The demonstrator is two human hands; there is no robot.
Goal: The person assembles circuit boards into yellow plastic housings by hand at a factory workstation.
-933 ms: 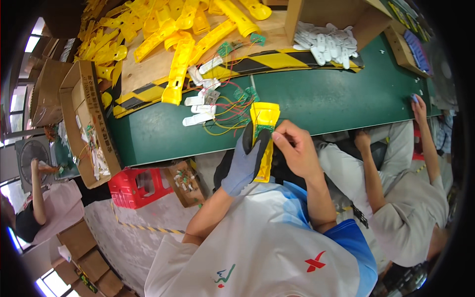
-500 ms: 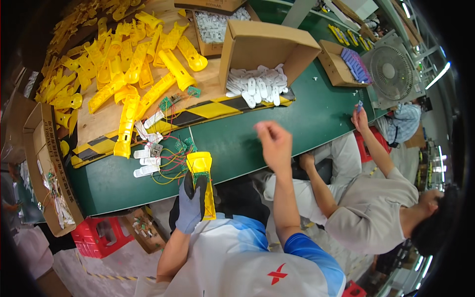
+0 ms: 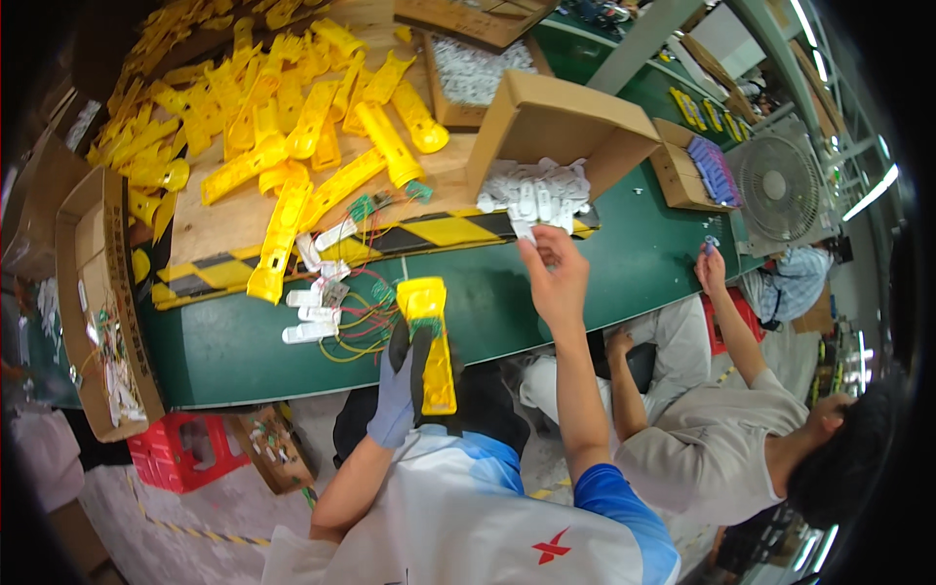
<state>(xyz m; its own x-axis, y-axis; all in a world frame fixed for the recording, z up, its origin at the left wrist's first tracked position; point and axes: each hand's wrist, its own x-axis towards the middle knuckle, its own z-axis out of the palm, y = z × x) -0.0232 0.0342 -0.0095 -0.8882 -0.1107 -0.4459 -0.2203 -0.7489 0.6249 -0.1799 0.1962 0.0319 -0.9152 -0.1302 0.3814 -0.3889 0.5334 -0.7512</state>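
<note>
My left hand (image 3: 398,385), in a grey glove with dark fingertips, grips a yellow plastic housing (image 3: 439,375). A small green circuit board (image 3: 425,324) lies across the housing by the thumb. My bare right hand (image 3: 558,283) is at the front of an open cardboard box (image 3: 577,102), its fingers curled and thumb and forefinger closed on the end of a white plastic piece (image 3: 525,230). More white oval pieces (image 3: 546,200) lie heaped in that box. Left of the housing, white modules (image 3: 314,314) with red and yellow wires and green boards are clustered on the green table.
Yellow housings (image 3: 283,127) are piled on a wooden board edged with striped tape (image 3: 439,234). A long cardboard box (image 3: 88,283) stands at left. Purple parts (image 3: 710,171) fill a box near the fan (image 3: 780,180). At right, a co-worker's hand (image 3: 712,268) holds a small part.
My right hand has reached from above the table to the white pieces and closed on one. My left hand still holds the yellow housing. The whole view has shifted slightly.
</note>
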